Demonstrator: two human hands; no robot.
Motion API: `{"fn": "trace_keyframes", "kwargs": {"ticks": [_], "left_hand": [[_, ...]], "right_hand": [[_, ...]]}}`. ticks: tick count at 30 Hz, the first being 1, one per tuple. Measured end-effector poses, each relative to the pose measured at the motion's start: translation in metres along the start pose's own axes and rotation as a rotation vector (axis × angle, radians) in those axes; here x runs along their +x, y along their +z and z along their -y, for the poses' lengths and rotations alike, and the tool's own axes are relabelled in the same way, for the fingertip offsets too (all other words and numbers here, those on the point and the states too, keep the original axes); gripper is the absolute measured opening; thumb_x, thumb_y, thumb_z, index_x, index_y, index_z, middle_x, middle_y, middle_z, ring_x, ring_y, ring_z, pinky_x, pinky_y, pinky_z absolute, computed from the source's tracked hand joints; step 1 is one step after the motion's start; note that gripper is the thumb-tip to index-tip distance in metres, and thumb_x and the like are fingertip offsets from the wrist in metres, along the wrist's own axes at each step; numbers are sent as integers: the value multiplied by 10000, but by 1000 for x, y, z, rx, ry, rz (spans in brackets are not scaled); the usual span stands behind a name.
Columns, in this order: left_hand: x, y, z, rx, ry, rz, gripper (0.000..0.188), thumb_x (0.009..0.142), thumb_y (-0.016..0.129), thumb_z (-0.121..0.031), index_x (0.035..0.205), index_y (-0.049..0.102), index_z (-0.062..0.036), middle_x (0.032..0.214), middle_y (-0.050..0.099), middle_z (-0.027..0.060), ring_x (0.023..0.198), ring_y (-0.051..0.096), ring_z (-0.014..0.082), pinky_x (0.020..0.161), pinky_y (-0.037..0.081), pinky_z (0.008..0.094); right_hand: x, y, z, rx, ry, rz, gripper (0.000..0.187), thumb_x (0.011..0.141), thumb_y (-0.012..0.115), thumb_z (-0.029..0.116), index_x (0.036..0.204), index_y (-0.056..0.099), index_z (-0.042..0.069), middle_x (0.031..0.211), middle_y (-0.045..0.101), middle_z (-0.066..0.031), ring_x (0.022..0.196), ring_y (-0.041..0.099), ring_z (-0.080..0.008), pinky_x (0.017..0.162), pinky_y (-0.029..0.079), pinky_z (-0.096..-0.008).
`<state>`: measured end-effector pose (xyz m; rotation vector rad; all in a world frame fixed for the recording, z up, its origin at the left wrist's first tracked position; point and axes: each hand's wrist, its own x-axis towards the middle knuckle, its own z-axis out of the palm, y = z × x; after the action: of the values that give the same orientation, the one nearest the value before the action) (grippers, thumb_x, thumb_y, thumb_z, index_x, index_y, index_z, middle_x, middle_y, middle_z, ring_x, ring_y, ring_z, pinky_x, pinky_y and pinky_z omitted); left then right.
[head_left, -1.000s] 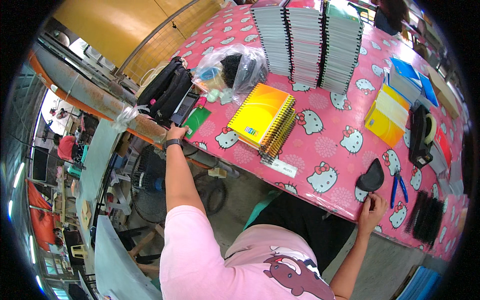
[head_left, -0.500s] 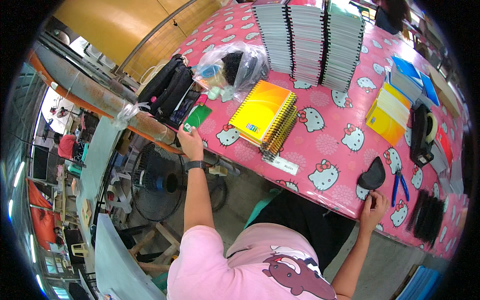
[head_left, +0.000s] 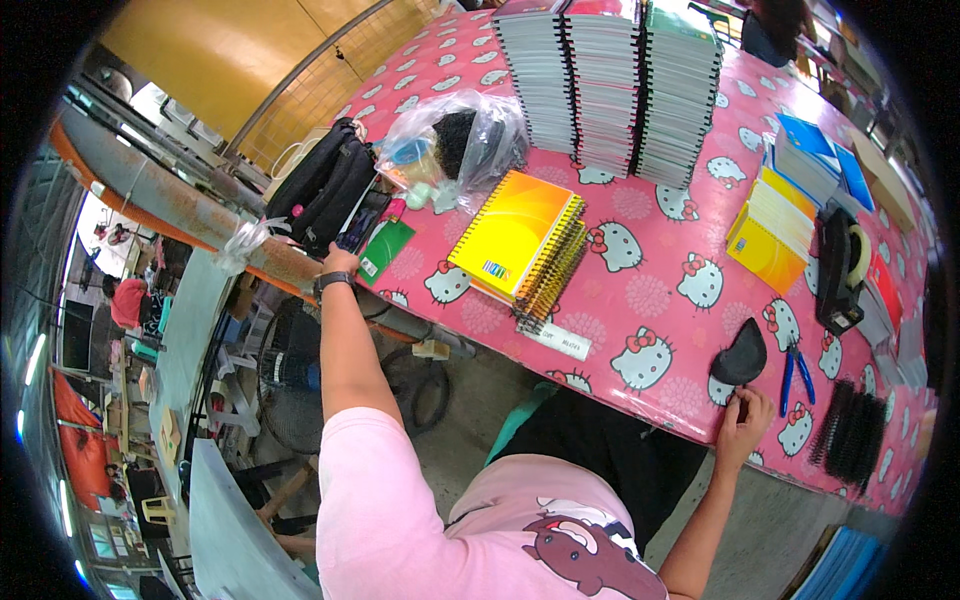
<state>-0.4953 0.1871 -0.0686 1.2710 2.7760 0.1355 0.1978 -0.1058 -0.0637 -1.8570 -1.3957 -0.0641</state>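
My left hand (head_left: 341,262), with a black wristwatch, reaches to the table's left corner. Its fingers lie at the near end of a dark phone (head_left: 358,228); whether they grip it is hidden. A green card (head_left: 386,249) lies just right of the phone, and a black bag (head_left: 320,183) stands behind it. My right hand (head_left: 741,412) rests with curled fingers on the front edge of the pink patterned table (head_left: 660,300), just below a black half-round piece (head_left: 741,354) and blue-handled pliers (head_left: 796,372).
A stack of yellow spiral notebooks (head_left: 520,240) lies mid-table, with a white strip (head_left: 556,340) in front. Tall notebook stacks (head_left: 610,80) and a clear plastic bag (head_left: 452,145) stand behind. A black tape dispenser (head_left: 838,265), yellow booklets (head_left: 772,236) and black binding coils (head_left: 850,436) sit right.
My left hand shifted back left along the table corner, from the green card to the dark phone. My right hand stayed on the table edge.
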Motion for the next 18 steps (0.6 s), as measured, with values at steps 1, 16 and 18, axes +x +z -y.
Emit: {"fn": "trace_keyframes", "kwargs": {"ticks": [1,16,18], "left_hand": [[14,0,5,24,-6,78,840,745,561,-177,1433,99,-43,905,629,213,808,618,329,797,461,421],[-104,-14,-27,-229,-42,-232,768,778,593,-342,1378,251,-6,1157,544,291,1062,535,433,897,427,469],[-114,-14,-27,-234,-42,-231,739,788,587,-336,1365,268,-3,1159,543,290,1062,535,432,897,427,475]], "right_hand": [[0,0,0,-1,6,-3,91,770,581,31,860,572,23,923,580,-106,906,487,-284,831,363,-369],[1,-3,4,-11,-3,8,87,774,579,36,859,573,19,916,577,-109,894,487,-288,831,360,-372],[2,-4,4,-17,-11,22,87,775,577,37,860,575,19,914,578,-110,897,487,-289,832,360,-372]]}}
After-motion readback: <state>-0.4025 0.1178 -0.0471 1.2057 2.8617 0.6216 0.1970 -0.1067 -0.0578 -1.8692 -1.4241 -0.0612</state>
